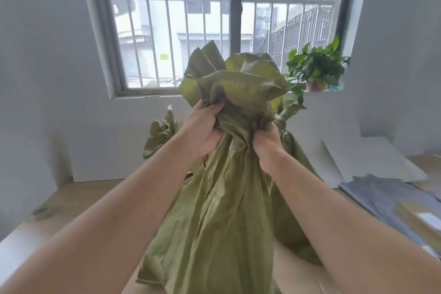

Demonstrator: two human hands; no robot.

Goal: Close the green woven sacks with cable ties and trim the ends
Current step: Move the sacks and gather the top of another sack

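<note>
A green woven sack (222,210) stands in front of me, its mouth bunched into a ruffled crown at window height. My left hand (205,126) grips the gathered neck from the left, and my right hand (267,143) clamps it from the right, slightly lower. Behind it a second green sack (288,112) with a knotted-looking neck shows on the right, and a third sack (160,133) shows on the left. No cable tie or cutter is visible.
A barred window (222,19) fills the wall ahead, with a potted plant (315,67) on its sill at the right. Grey folded material (386,196) and a blurred package (422,219) lie on the wooden floor to the right. White boards (372,157) lean against the wall.
</note>
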